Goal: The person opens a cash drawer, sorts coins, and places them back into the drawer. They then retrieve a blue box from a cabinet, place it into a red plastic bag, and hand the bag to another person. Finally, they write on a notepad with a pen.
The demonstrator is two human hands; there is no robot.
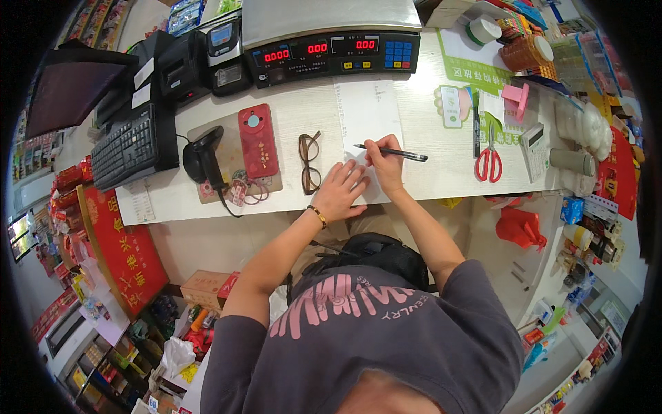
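A black pen (408, 153) is held in my right hand (385, 163), its tip pointing left over a white sheet of paper (370, 116) that bears some writing. My left hand (341, 191) lies flat with fingers spread on the lower left part of the sheet, a beaded bracelet on its wrist. Brown-framed eyeglasses (305, 168) rest just left of that hand. Farther left are a phone in a red case (257, 139) and a black barcode scanner (207, 155), both on a patterned mat (225, 121).
Behind the paper stands a digital scale (336, 54) with lit red digits. A keyboard (124, 150) and a receipt printer (181, 67) are at left. Red-handled scissors (489, 163), a black marker (476, 129), a calculator (535, 150) and jars stand at right. The counter's edge (439, 196) runs beneath my forearms.
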